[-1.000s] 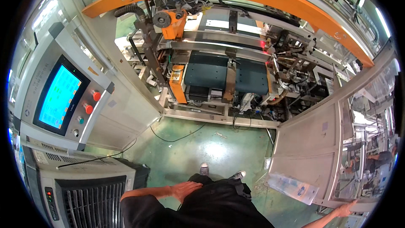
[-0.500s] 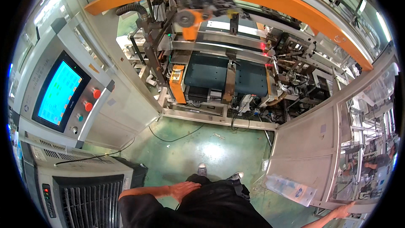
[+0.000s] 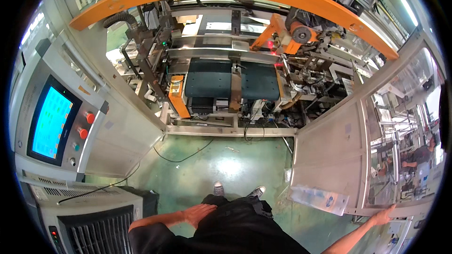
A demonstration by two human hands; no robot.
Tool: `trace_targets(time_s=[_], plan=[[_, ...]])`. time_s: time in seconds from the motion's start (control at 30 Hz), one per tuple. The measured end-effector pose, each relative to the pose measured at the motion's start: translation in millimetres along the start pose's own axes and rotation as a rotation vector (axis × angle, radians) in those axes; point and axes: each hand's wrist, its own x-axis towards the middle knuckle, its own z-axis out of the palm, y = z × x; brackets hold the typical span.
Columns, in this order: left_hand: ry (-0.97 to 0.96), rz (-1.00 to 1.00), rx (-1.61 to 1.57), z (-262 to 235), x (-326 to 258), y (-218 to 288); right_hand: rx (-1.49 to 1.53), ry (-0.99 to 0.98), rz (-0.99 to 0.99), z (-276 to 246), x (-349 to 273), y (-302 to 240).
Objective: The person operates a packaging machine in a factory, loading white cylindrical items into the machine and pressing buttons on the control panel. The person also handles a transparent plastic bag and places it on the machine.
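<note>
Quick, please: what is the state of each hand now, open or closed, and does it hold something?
Left hand: open, flat on the person's thigh, holding nothing.
Right hand: open, touching the machine door frame, holding nothing.

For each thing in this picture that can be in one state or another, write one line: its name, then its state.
touchscreen: lit, showing a blue display.
machine door: swung open.
left hand: empty, flat on the person's dark trousers.
right hand: empty, fingers resting on the open door's frame.
red indicator light: glowing inside the machine.
cable on floor: lying loose on the green floor.
</note>
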Motion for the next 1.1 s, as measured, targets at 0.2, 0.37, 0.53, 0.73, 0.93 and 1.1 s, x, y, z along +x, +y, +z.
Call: trace_targets(time_s=[0.2, 0.37, 0.53, 0.73, 0.93, 1.1], plan=[[-0.003, 0.009, 0.010, -4.5, 1.0, 3.1, 0.126, 0.032, 0.065, -0.8, -1.3, -11.8], [0.011, -0.008, -0.002, -4.1, 2.1, 4.0, 0.297, 0.005, 0.091, -25.4, -19.7, -57.7], [0.038, -0.019, 0.012, -1.7, -0.7, 4.9, 0.349, 0.006, 0.119, -21.6, -18.1, -50.4], [0.049, 0.005, 0.014, -5.3, 2.0, 6.2, 0.383, 0.005, 0.102, -29.4, -23.7, -63.8], [0.047, -0.015, -0.047, 3.8, 2.0, -0.9, 0.424, 0.006, 0.044, -26.9, -23.1, -61.1], [0.025, -0.038, -0.017, 1.8, 3.3, 3.8, 0.405, 0.029, 0.075, -28.7, -25.9, -68.0]])
